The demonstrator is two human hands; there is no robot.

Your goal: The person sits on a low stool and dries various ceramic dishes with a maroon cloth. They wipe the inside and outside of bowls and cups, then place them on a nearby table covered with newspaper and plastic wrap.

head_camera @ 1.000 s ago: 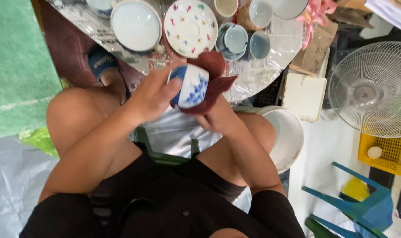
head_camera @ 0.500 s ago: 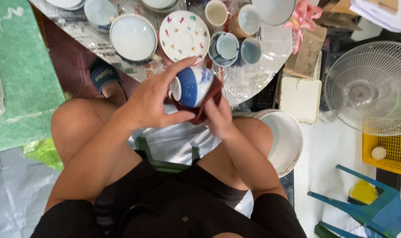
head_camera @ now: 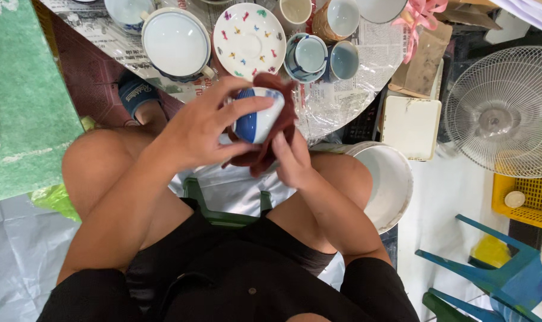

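The left hand (head_camera: pixel 193 134) wraps around a small blue-and-white ceramic cup (head_camera: pixel 256 114), thumb over its top and fingers curled along its lower side, so the grip is closed firmly on the cup. The cup lies tilted on its side, raised above the person's knees and just short of the tabletop (head_camera: pixel 336 95) edge. A dark red cloth (head_camera: pixel 271 146) is bunched behind and under the cup, touching it. The right hand (head_camera: pixel 292 161) presses up against that cloth from below, its fingers extended and close together; its grip is shut on the cloth, pushing it against the cup.

On the tabletop, covered with newspaper and clear plastic, stand more dishes: a white bowl with a blue rim (head_camera: pixel 175 43), a white plate dotted with small coloured figures (head_camera: pixel 249 39) just beside it, and a blue-and-white cup set on its saucer (head_camera: pixel 309 55), with a further cup (head_camera: pixel 344 59) touching that saucer.

To the right of the person's knee sits a white plastic basin (head_camera: pixel 390 185) on the floor, a white standing fan (head_camera: pixel 503 113) beyond it, and a blue plastic chair (head_camera: pixel 497 274) nearer the camera. A green mat (head_camera: pixel 20 107) lies to the left.
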